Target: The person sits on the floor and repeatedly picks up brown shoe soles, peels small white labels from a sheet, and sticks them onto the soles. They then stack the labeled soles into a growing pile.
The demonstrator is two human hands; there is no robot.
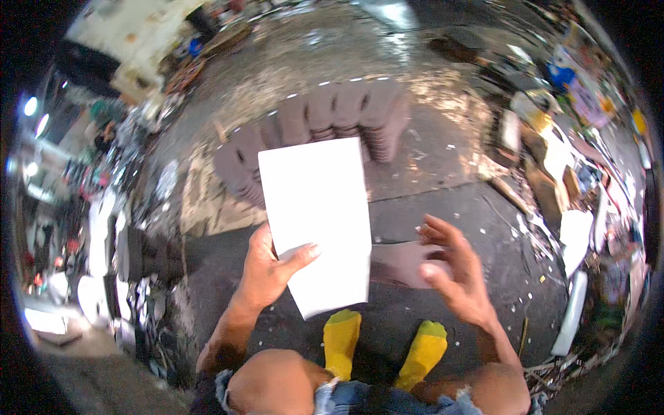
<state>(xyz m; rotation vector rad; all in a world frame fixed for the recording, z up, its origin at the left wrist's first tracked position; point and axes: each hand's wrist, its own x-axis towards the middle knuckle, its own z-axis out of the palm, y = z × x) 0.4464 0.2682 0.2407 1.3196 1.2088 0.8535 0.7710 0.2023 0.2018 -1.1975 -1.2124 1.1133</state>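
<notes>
In the head view, a white sheet (315, 214) is held up by the left hand (266, 273) above a dark mat (422, 214), roughly in the centre. The left thumb is pressed on the front near the lower left edge, and the other fingers are mostly hidden behind, so the sheet seems to be pinched there to leave most of its face uncovered. By the right hand (456, 273), held well apart from the sheet, nothing is seen to be gripped: its fingers are spread and loosely curled. It is held over a flat mauve piece (404, 263); whether this is touched cannot be told. Beyond the sheet, mauve stacks (339, 107) are set in a curved row, perhaps so that they are kept within reach. Yellow socks (342, 342) are seen below.

The sheet is plain and brightly lit, straight along the top, narrowed toward a slanted bottom edge. Any marking is washed out by glare; whether several layers are held cannot be told.
</notes>
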